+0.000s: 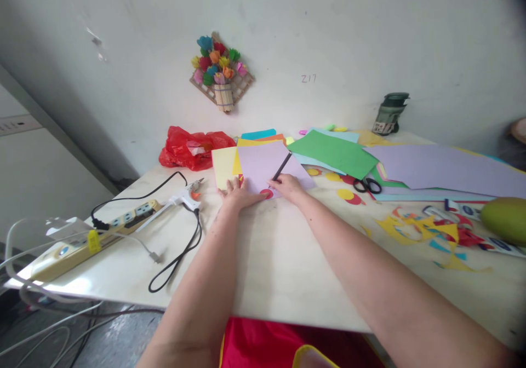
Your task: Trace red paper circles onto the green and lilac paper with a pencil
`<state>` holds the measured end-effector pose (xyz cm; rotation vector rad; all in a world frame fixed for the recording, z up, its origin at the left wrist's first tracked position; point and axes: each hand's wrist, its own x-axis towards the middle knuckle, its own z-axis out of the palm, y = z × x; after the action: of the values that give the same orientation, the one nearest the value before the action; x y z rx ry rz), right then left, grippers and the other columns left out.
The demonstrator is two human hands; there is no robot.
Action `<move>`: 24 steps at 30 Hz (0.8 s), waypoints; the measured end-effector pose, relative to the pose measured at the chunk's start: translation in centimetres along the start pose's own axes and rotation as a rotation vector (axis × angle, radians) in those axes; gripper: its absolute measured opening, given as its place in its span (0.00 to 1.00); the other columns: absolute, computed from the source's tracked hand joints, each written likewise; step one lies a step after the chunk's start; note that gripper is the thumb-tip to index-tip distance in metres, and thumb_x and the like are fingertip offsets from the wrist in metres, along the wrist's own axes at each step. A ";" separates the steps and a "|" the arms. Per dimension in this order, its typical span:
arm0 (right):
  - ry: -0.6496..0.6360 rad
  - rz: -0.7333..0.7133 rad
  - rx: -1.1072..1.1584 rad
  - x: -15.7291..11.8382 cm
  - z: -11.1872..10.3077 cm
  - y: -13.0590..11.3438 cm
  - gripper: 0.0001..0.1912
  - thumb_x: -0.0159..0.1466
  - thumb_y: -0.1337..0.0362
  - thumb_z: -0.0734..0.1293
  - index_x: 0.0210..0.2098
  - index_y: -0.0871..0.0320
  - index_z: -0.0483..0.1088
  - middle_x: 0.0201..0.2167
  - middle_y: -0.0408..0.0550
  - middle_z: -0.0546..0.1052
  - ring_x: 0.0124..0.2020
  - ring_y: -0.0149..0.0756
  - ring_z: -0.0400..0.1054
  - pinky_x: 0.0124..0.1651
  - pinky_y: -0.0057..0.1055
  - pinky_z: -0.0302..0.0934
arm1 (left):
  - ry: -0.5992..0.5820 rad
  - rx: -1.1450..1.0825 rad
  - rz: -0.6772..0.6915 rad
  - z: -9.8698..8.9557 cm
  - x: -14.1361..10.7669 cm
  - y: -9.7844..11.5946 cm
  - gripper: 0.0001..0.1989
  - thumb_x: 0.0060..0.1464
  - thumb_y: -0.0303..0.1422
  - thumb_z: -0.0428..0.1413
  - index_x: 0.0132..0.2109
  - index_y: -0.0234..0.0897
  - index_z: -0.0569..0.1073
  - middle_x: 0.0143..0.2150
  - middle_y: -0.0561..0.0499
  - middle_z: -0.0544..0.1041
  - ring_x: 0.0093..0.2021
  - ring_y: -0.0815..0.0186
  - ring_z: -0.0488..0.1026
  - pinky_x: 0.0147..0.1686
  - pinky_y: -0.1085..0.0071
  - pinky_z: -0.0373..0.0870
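A sheet of lilac paper (263, 162) lies on the table in front of me, over yellow and cream sheets. My left hand (236, 194) rests flat on its left part, fingers spread, with the thumb on a red paper circle (267, 194) near the sheet's lower edge. In my right hand (287, 186) is a dark pencil (282, 165), gripped near its lower end and tilted up to the right. Its tip is close to the red circle; whether it touches the paper I cannot tell.
Left are a glue gun (187, 197), a power strip (123, 220) with cables and a red plastic bag (193, 148). To the right lie black-handled scissors (367, 185), green paper (332, 151), yellow and red circles (349, 196), paper scraps (411, 228), a green fruit (505, 220) and a bottle (390, 114).
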<state>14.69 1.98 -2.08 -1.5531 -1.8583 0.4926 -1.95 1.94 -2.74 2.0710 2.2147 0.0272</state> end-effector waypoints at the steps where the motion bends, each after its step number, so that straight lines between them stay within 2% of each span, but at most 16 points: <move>1: 0.000 -0.001 -0.003 0.0 0.0 0.0 0.13 0.55 0.55 0.61 0.32 0.55 0.72 0.28 0.44 0.76 0.34 0.31 0.69 0.37 0.26 0.58 | -0.003 -0.002 -0.001 -0.1 -0.1 0.0 0.46 0.37 0.62 0.40 0.61 0.46 0.43 0.64 0.50 0.34 0.60 0.46 0.27 0.50 0.38 0.30; 24: 0.004 -0.017 -0.021 0.2 0.2 0.2 0.13 0.54 0.54 0.61 0.31 0.55 0.72 0.28 0.44 0.76 0.33 0.32 0.69 0.37 0.26 0.58 | 0.002 -0.011 -0.007 -0.2 -0.2 0.2 0.46 0.36 0.62 0.41 0.61 0.47 0.44 0.64 0.51 0.34 0.60 0.46 0.27 0.50 0.39 0.31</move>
<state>14.70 2.22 -2.36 -1.5500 -1.8781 0.4635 -1.79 1.73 -2.54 2.0584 2.2177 0.0411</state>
